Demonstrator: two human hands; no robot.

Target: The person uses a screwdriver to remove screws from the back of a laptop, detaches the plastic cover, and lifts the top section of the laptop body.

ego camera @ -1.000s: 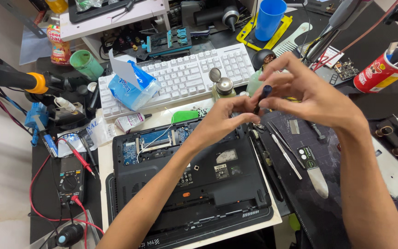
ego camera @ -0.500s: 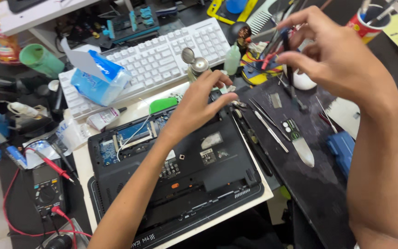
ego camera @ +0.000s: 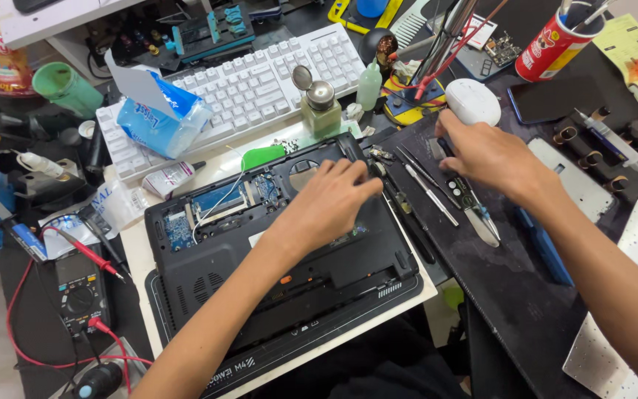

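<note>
Head view: left hand [ego camera: 330, 203] lies flat, fingers together, on the opened laptop [ego camera: 275, 251], near exposed boards it could scrape. Right hand [ego camera: 485, 151], at two o'clock, curls around a screwdriver [ego camera: 458, 179] that might roll off among loose tools.

One head-worn view looks steeply down — close over the cluttered workbench [ego camera: 511, 295].

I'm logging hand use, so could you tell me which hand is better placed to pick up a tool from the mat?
Probably the right hand: it hovers over the tools on the mat, while the left hand rests on the laptop.
</note>
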